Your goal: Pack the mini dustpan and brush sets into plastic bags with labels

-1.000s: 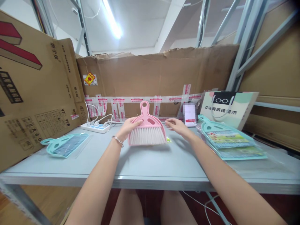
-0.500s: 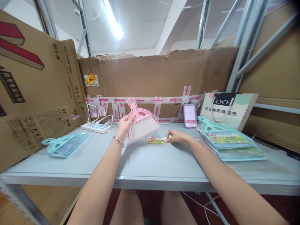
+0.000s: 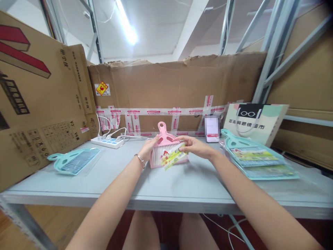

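In the middle of the table stands a pink hand brush (image 3: pixel 165 139) with white bristles, nested on a pink dustpan (image 3: pixel 184 159). My left hand (image 3: pixel 148 150), closed, grips the set by its left edge. My right hand (image 3: pixel 197 146) pinches a printed card (image 3: pixel 172 157), yellow-green with red fruit pictures. Tilted, the card lies across the front of the bristles and hides part of them. Some right fingers reach the upper right edge of the brush.
At left lies a bagged teal dustpan set (image 3: pixel 74 161); several more teal sets (image 3: pixel 260 163) with cards are stacked at right. Behind are a power strip (image 3: pixel 108 141), a phone (image 3: pixel 212 129), a white paper bag (image 3: pixel 256 121) and a large cardboard box (image 3: pixel 166 86).
My left hand has lowered the pink set and moved it right. My right hand has lifted the card off the table and brought it left against the bristles.
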A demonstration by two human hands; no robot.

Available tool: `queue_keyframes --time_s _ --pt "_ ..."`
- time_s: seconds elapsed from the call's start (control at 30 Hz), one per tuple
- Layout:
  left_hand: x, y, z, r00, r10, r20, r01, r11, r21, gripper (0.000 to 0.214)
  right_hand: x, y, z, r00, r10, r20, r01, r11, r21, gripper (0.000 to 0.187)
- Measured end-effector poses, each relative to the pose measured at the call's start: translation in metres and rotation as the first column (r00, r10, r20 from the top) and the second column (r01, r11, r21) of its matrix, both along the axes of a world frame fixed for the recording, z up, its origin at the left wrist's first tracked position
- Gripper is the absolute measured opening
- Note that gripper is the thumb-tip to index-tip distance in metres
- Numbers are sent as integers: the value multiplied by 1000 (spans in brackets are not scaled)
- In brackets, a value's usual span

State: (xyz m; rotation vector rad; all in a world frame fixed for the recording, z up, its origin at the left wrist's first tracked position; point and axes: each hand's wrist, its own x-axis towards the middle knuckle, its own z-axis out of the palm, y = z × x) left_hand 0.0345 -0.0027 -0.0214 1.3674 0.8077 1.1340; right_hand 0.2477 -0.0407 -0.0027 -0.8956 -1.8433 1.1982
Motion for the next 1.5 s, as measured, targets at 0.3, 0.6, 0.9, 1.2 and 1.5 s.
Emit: queue_keyframes --time_s 0.3,0.6,0.9,1.2,1.5 --pt "3 -1 4 984 -125 128 144 978 -153 50 -10 18 -19 885 -456 89 420 868 266 23" --pt "5 -1 -4 992 -62 -114 67 997 42 74 -9 29 -33 851 -519 78 469 819 331 29" --pt "6 0 3 999 -9 49 5 996 89 70 -3 28 -24 690 -716 -108 701 623 348 54" --pt "21 -1 4 976 42 213 -80 982 174 73 -29 20 -22 762 -448 -467 339 891 -302 23" --pt "-12 22 -13 832 235 -502 -53 935 350 28 22 38 -13 486 -573 -660 467 809 -358 19"
